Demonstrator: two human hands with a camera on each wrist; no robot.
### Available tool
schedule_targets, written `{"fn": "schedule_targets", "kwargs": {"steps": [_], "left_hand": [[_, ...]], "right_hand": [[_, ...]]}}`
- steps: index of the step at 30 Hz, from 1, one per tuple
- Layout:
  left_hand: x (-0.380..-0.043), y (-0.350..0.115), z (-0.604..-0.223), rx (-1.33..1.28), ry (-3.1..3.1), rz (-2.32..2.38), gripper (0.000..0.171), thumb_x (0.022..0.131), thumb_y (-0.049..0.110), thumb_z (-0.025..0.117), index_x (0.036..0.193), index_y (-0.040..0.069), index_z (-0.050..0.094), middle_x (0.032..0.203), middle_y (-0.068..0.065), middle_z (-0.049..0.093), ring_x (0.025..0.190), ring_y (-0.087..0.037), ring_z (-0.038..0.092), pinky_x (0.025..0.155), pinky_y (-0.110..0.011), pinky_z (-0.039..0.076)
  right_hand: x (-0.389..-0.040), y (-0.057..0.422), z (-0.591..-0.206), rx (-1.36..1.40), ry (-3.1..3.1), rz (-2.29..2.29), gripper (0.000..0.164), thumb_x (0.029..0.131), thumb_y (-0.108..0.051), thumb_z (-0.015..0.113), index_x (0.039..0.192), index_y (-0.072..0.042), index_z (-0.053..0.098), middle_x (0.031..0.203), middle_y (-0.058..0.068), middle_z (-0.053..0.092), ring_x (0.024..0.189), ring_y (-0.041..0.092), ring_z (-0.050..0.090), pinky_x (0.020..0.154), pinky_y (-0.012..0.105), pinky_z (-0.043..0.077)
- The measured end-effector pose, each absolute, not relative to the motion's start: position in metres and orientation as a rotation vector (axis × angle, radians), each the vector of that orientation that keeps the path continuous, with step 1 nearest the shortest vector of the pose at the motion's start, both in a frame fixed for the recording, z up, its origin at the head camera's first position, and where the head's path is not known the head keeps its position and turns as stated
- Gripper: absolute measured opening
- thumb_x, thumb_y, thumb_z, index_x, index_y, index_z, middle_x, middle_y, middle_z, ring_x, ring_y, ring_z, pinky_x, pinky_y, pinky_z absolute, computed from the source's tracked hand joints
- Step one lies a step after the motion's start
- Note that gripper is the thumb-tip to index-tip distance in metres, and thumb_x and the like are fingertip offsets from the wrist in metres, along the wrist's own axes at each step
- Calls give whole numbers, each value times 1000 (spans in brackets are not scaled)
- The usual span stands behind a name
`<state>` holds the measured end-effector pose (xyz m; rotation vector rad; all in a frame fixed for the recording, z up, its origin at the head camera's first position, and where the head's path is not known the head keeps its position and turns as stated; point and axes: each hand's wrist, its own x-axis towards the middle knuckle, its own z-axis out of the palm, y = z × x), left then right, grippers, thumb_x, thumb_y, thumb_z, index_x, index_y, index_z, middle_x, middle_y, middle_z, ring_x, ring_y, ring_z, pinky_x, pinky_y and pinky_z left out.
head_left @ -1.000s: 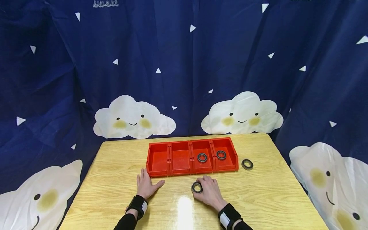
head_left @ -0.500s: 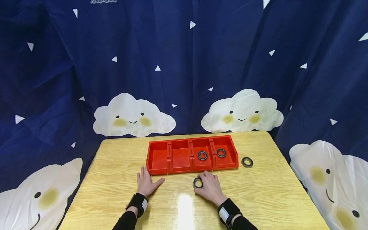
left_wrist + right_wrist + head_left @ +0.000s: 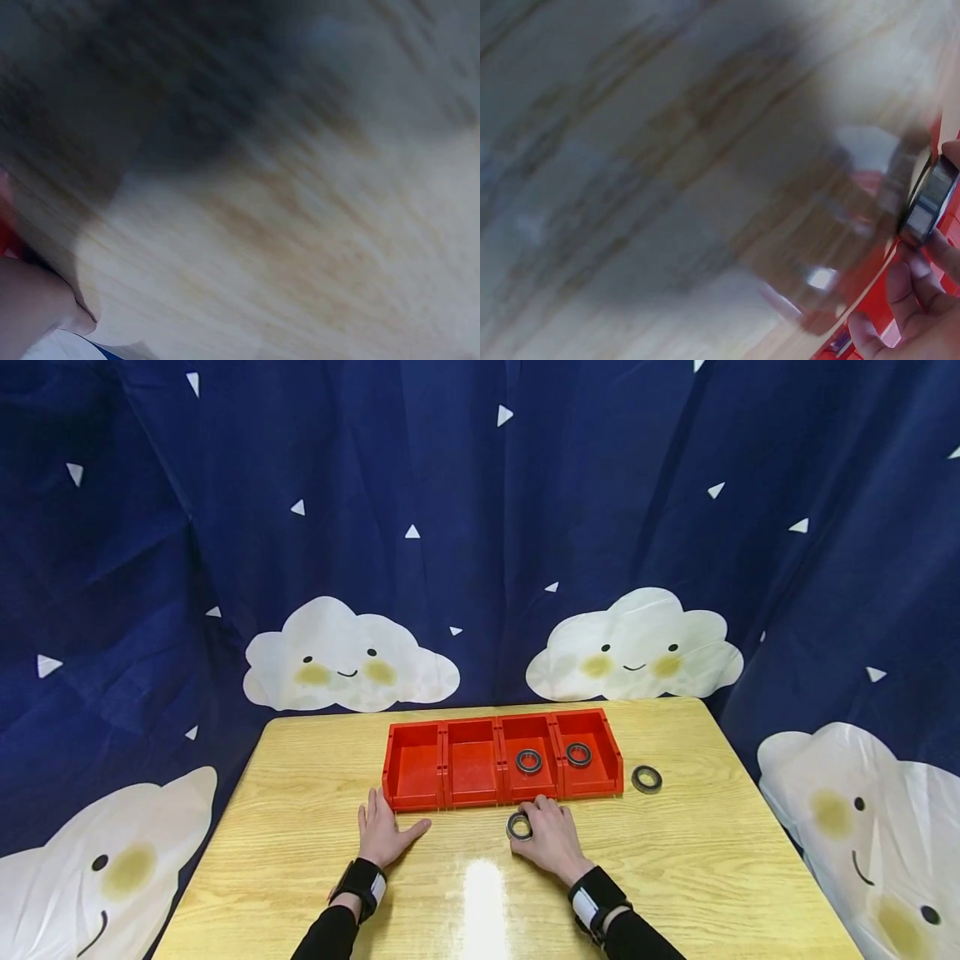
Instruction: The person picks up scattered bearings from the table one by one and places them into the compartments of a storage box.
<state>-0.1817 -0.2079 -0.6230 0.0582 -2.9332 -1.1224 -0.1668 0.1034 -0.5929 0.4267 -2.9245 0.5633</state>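
Note:
A black-sealed ball bearing point(image 3: 519, 826) is pinched in my right hand point(image 3: 551, 839), just in front of the red bin row point(image 3: 471, 803). Its shiny metal outer ring point(image 3: 930, 201) shows edge-on in the right wrist view, between thumb and fingers. My left hand point(image 3: 384, 837) lies with fingers spread at the front left corner of the bins, its fingertips touching or very close to that corner. Another bearing point(image 3: 528, 762) lies flat in the third compartment from the left, and one more bearing point(image 3: 578, 755) in the rightmost one. The two left compartments hold nothing.
On the wooden table point(image 3: 300, 852), a loose bearing point(image 3: 647, 779) lies to the right of the bins. A dark blue curtain point(image 3: 480, 527) with cloud prints hangs behind and at both sides. A bright glare spot lies between the forearms.
My right hand has moved slightly forward with the bearing, closer to the bins. The left hand stays at the bin corner. The head view has tilted a little.

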Motion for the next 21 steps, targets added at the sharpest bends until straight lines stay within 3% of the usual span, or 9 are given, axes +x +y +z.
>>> {"fn": "schedule_targets", "kwargs": {"steps": [8,21], "left_hand": [[-182,-208,-621,58,-2933,-1118,117,78,51,79,152,-14,16,159,-39,20,152,-53,9,122,-69,1],[-186,-210,-625,75,-2967,-1119,116,79,51,78,154,-11,15,161,-36,18,153,-51,7,122,-68,0]], "right_hand": [[-173,103,-590,435,-2883,553,44,72,-36,84,104,-8,71,87,3,57,85,23,56,77,46,47],[-181,100,-582,411,-2896,579,49,73,-37,83,110,-8,70,89,3,56,87,23,54,78,41,42]]}}
